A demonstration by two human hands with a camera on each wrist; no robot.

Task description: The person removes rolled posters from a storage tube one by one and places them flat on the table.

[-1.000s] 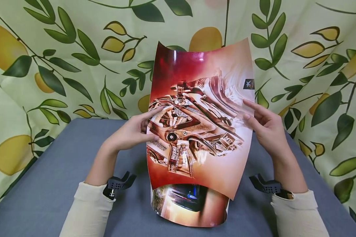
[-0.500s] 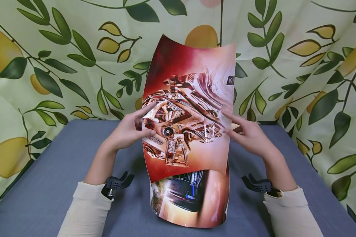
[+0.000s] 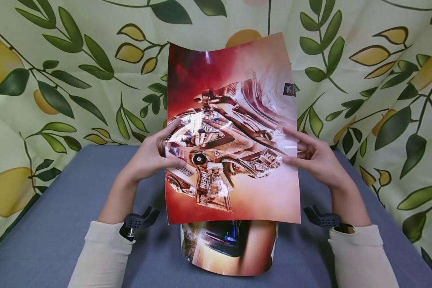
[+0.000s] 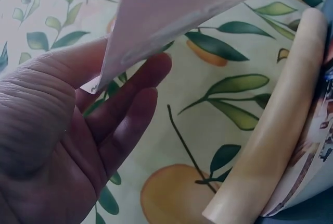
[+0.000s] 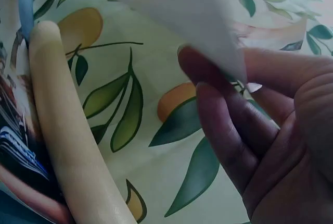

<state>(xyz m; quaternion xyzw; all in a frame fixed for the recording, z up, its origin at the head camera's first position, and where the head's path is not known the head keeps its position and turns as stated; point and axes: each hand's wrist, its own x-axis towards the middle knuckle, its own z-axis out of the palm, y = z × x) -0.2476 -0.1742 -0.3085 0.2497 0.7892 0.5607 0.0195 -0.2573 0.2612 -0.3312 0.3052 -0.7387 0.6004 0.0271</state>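
Note:
A glossy poster (image 3: 252, 200) of a brown racing helmet on red and cream stands tilted up before me, bowed across its width. My left hand (image 3: 148, 158) grips its left edge, thumb and index finger showing on the printed face. At the opposite edge my right hand (image 3: 318, 162) holds it the same way, the other fingers curled behind. Under it a second glossy print (image 3: 259, 252) with a dark shape and blue streaks lies curved, mostly covered. A smooth tan rod (image 4: 273, 122) rests along this lower print in both wrist views; the poster hides it from the head view.
A grey-blue cloth covers the table (image 3: 57, 224). Behind it hangs a pale curtain (image 3: 104, 24) with leaves and yellow fruit. Each wrist wears a black camera mount (image 3: 142, 218).
The poster tilted and shifted left half a second ago, its right side bowing inward. Now it is spread wider and straighter, with the right hand back out to the right. Both hands keep their grip.

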